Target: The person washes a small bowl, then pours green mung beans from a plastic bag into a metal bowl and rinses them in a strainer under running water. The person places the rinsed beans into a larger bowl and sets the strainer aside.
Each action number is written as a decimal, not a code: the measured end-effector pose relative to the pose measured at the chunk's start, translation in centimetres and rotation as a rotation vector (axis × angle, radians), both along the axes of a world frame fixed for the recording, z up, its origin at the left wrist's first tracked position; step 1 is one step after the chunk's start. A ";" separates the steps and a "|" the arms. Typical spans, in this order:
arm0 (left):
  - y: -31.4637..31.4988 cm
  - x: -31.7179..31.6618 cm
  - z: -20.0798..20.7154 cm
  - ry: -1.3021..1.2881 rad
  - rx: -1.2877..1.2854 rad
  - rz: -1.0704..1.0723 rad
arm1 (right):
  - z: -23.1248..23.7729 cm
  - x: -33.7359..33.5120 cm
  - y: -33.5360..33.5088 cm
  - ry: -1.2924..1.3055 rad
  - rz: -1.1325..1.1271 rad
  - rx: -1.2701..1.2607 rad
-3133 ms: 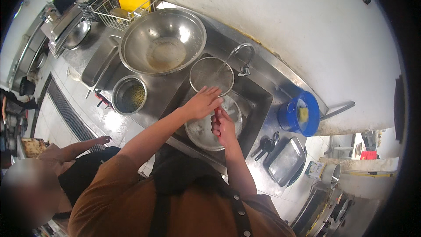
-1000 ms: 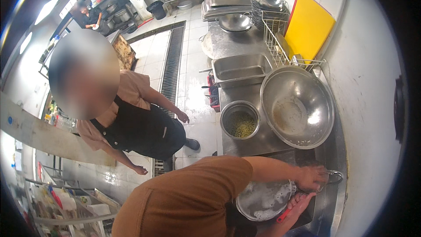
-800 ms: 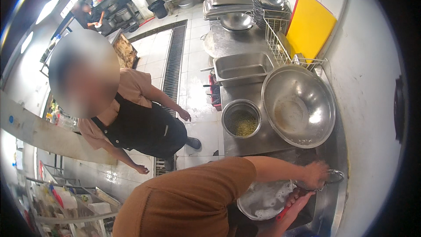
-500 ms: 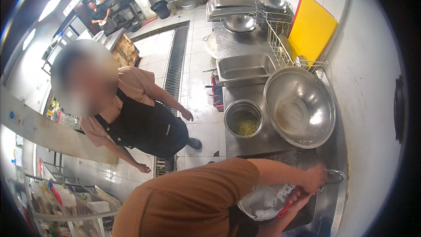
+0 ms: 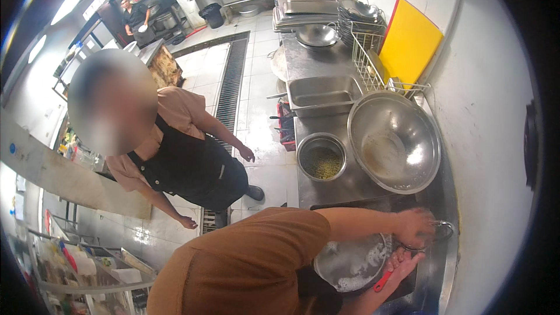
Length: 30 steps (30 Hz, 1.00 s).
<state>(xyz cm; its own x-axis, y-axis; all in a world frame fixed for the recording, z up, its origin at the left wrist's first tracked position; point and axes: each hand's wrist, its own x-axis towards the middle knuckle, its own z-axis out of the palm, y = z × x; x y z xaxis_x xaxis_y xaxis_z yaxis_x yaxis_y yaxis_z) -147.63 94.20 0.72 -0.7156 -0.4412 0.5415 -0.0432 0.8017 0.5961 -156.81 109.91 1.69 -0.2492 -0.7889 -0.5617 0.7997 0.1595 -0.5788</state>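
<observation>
My right hand (image 5: 402,261), fingers wrapped round, grips a tool by its red handle (image 5: 383,282); the tool's working end is hidden. Just above it, my left hand (image 5: 415,228) is smeared by motion beside the metal faucet (image 5: 444,230), so its fingers are hard to read. A dark curved edge shows between the two hands, too small to name. Beneath my arms, a round metal basin (image 5: 350,263) holds foamy water inside the sink.
A large steel bowl (image 5: 429,134), a pot of small green beans (image 5: 322,163) and a rectangular steel pan (image 5: 324,94) stand on the counter. Beyond are a wire basket (image 5: 366,58) and yellow board (image 5: 410,41). A person in a dark apron (image 5: 192,163) stands at the left.
My left hand has lifted slightly away from my right hand and is still moving by the faucet. My right hand and the red handle have shifted a little; more of that hand shows.
</observation>
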 end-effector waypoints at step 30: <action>2.9 34.9 -1.7 0.772 1.837 0.577 | 1.6 5.5 8.2 1.532 0.418 0.524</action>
<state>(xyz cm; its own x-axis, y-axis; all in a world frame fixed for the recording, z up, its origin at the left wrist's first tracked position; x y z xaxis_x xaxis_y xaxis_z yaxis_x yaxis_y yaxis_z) -112.69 97.09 -1.02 -0.2203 -0.7385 -0.6372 0.5791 -0.6247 0.5239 -151.33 118.12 3.28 -0.6155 -0.7565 -0.2210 -0.5611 0.6176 -0.5511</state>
